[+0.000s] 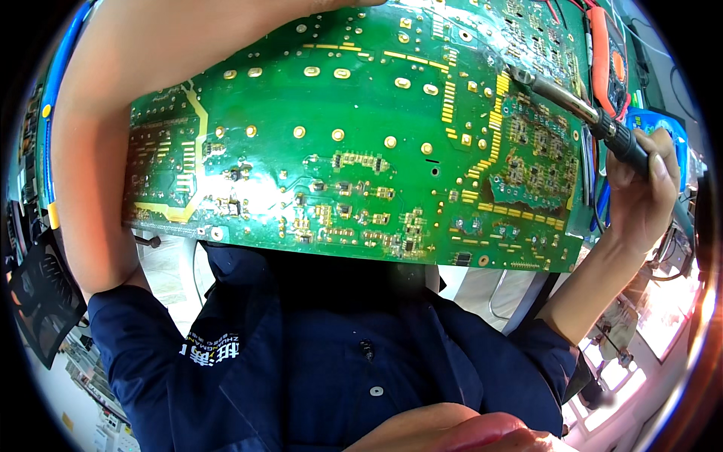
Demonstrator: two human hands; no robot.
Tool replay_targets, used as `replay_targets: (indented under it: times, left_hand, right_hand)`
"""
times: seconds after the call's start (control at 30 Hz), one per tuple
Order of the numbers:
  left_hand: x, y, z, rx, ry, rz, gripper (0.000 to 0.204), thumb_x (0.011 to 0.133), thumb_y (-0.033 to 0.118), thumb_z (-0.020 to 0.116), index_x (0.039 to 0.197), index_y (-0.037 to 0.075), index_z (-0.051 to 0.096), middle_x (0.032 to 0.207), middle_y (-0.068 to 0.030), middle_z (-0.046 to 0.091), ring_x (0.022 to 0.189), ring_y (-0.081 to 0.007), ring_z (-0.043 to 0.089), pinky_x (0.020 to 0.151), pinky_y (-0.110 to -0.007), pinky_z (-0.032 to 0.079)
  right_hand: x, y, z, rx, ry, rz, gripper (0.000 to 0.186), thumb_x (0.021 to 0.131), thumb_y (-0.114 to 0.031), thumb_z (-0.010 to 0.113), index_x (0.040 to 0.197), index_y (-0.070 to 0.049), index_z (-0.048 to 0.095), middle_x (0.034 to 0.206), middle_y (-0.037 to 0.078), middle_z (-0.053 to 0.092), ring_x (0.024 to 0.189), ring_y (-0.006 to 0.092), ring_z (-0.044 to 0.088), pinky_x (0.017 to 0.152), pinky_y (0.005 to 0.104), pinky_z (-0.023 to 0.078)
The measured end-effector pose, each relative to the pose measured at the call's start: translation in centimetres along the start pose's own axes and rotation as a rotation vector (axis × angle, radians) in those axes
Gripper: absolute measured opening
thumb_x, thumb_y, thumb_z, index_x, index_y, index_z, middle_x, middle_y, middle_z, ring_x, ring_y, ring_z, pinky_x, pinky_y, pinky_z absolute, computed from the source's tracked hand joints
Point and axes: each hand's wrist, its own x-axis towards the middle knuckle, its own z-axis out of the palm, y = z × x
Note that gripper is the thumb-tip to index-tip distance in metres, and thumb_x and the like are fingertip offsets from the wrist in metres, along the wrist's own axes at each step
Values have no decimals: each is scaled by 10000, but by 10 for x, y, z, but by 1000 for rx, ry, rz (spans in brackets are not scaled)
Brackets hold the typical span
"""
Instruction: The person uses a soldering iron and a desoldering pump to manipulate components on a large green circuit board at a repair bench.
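Note:
A large green circuit board (361, 105) with gold pads and small components spans the upper part of the head view. My right hand (648, 177) grips the black handle of a soldering iron (561, 96) at the board's right side. The iron slants down from upper left to lower right, its tip over the board beside a column of gold pads. My left forearm reaches across the board's left part toward the top. Only a sliver of my left hand (358, 2) shows at the upper edge; its fingers are mostly cut off.
An orange multimeter (602, 56) lies along the board's right edge, with wires around it. A blue container (663, 124) stands behind my right hand. On the far left run a blue strip (56, 105) and a black mesh chair (45, 305).

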Motion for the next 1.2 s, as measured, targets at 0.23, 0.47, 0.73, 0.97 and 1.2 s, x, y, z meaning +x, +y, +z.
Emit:
replay_targets:
  times: [0.23, 0.47, 0.73, 0.97, 1.2]
  left_hand:
    - [3, -1, 2, 6, -11, 3, 106, 772, -47, 651, 859, 6, 680, 787, -94, 649, 690, -164, 611, 595, -281, 473]
    - [2, -1, 3, 16, -38, -2, 105, 773, -47, 649, 859, 6, 678, 783, -92, 647, 683, -161, 605, 591, -279, 468]
    - [-2, 0, 3, 20, -36, -15, 103, 774, -47, 646, 859, 6, 675, 779, -90, 644, 676, -157, 598, 586, -277, 464]
    - [-5, -2, 5, 1, -44, -14, 102, 775, -47, 644, 858, 5, 672, 776, -89, 642, 669, -153, 592, 582, -275, 459]
    - [-6, -4, 3, 8, -60, -16, 100, 776, -47, 643, 858, 5, 670, 773, -87, 639, 663, -150, 586, 578, -273, 455]
  right_hand:
    - [0, -11, 6, -96, -23, -23, 348, 919, -234, 452, 976, 83, 583, 640, 82, 504, 523, 121, 449, 510, 223, 348]
    - [-1, -8, 3, -78, -2, -58, 358, 923, -211, 427, 990, 106, 579, 654, 90, 485, 525, 133, 450, 512, 238, 360]
    - [-5, -11, 2, -148, 80, -96, 389, 888, -215, 470, 1001, 143, 572, 689, 106, 479, 549, 155, 486, 499, 265, 375]
    - [-10, -15, 2, -152, 145, -49, 393, 859, -217, 484, 972, 152, 558, 695, 155, 517, 528, 166, 479, 490, 258, 350]
    - [-11, -14, 2, -163, 89, -76, 392, 852, -214, 489, 970, 154, 556, 686, 139, 518, 536, 174, 494, 493, 262, 363]
